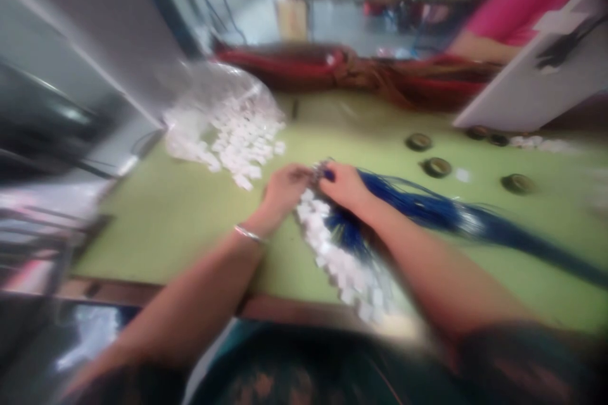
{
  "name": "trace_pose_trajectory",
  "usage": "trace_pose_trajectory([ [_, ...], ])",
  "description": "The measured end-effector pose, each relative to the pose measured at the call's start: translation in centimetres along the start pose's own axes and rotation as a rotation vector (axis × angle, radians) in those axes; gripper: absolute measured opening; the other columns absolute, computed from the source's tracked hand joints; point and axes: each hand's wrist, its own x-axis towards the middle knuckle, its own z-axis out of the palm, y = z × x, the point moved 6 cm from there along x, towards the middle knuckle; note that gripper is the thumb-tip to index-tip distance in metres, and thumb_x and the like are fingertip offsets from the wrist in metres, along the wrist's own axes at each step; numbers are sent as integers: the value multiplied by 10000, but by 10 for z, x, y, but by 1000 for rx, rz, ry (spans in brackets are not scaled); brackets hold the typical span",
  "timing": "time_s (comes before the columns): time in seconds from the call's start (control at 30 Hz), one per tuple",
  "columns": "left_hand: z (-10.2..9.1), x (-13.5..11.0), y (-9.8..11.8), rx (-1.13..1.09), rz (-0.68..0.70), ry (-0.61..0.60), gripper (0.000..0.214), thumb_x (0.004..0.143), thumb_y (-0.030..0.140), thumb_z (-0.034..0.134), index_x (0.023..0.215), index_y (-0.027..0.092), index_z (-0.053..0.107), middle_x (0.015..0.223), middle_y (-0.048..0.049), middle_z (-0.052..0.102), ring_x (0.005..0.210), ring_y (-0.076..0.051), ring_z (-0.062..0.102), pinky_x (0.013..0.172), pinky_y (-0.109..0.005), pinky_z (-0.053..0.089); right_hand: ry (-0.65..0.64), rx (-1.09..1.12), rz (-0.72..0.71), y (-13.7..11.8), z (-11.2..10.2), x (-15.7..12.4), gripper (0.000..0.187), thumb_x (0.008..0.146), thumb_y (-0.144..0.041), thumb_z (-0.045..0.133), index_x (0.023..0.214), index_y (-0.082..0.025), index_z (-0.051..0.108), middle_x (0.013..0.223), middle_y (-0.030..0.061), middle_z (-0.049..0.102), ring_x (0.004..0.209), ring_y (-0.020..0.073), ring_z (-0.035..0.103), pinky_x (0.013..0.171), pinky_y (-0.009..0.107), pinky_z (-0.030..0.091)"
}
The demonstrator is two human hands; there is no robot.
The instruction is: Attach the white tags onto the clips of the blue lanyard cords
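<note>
My right hand (346, 187) is closed around the near end of a bundle of blue wires (408, 199), which trails off to the right edge. Beside it, my left hand (287, 186) has its fingers pinched together at the wire tips; what lies between them is blurred and too small to name. Just below both hands runs a row of small white plastic pieces (327, 247), like connector housings, with wires attached along its right side. A shorter cluster of blue wire ends (349, 231) lies under my right wrist.
A clear plastic bag (190, 120) spills loose white pieces (249, 136) on the green tabletop (199, 215). Several dark tape rolls (437, 167) sit at right, near a white panel (532, 76). Across the table, a person's pink sleeve (527, 0) shows.
</note>
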Motion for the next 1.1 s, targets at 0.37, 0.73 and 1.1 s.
trace_pose_trajectory([
  [0.37, 2, -2, 3, 63, 38, -52, 136, 641, 165, 749, 773, 175, 718, 778, -30, 715, 763, -163, 632, 757, -288, 514, 14, -58, -64, -5, 0, -3, 126, 774, -227, 565, 814, -165, 667, 776, 56, 694, 700, 177, 583, 657, 270, 399],
  [0.73, 0, 0, -8, -25, -73, -19, 151, 617, 185, 768, 749, 177, 695, 681, -24, 687, 667, -156, 613, 684, -284, 506, -89, 93, -42, 7, -2, 3, 161, 768, -239, 548, 671, -158, 649, 596, -9, 609, 587, 125, 508, 574, 240, 368],
  [1.1, 35, -38, 29, 302, 136, -668, 73, 724, 212, 665, 744, 185, 730, 752, -47, 716, 693, -158, 627, 680, -280, 481, 7, 423, 193, 16, -9, 3, 155, 772, -303, 590, 706, -169, 633, 562, 2, 635, 481, 128, 526, 490, 251, 401],
])
